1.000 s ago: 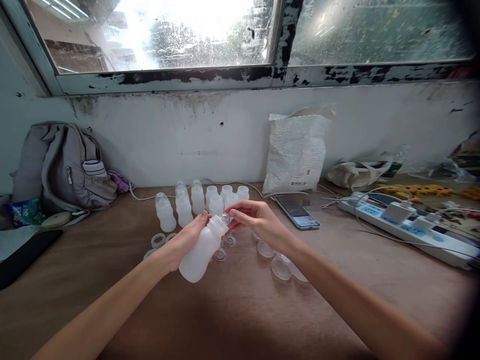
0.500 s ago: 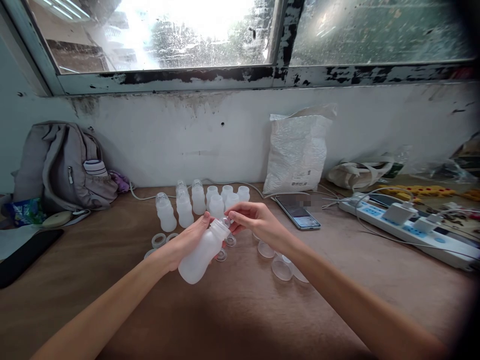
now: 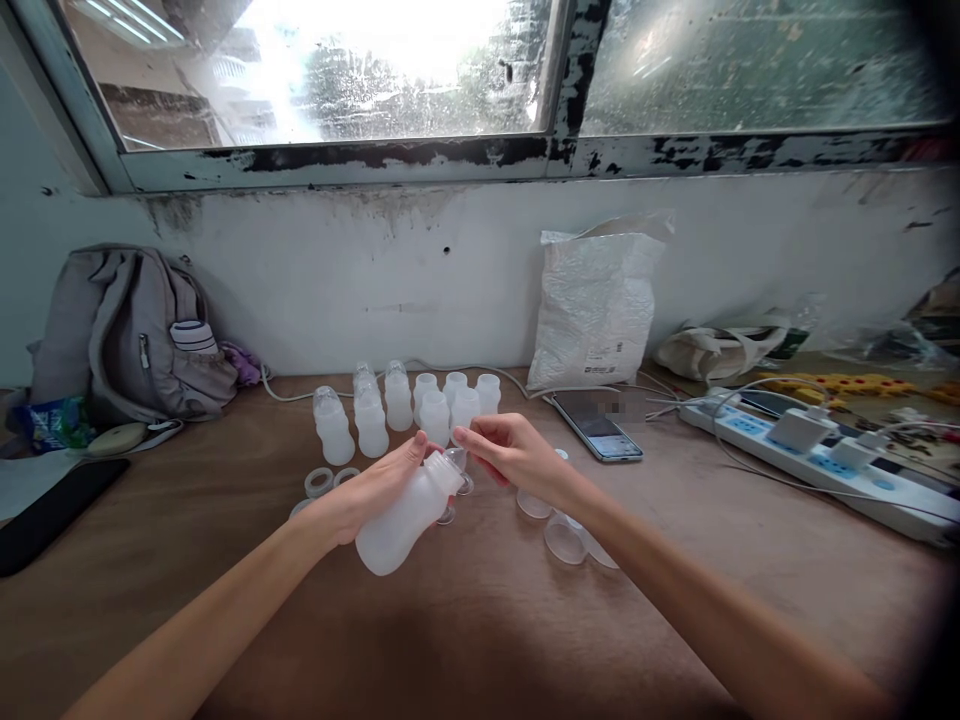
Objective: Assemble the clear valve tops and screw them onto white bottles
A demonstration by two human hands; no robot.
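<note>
My left hand (image 3: 386, 485) is wrapped round a frosted white baby bottle (image 3: 405, 522), tilted with its neck up to the right. A clear bottle nipple (image 3: 455, 458) sits at the bottle's mouth. The fingers of my right hand (image 3: 506, 450) are pinched together at the nipple's tip, partly hiding it. Behind the bottle, loose clear nipples (image 3: 466, 485) lie on the table, partly covered by my hands. White collar rings (image 3: 319, 482) lie left of my left hand. Translucent round caps (image 3: 564, 540) lie beside my right forearm.
Capped bottles (image 3: 334, 428) and open bottles (image 3: 434, 416) stand in a group behind my hands. A phone (image 3: 598, 425), a white plastic bag (image 3: 592, 305) and a power strip (image 3: 825, 455) with cables are to the right. A grey backpack (image 3: 120, 335) leans at left.
My right hand has shifted slightly down and right, with its fingers now higher over the nipple. The bottle has barely moved in my left hand.
</note>
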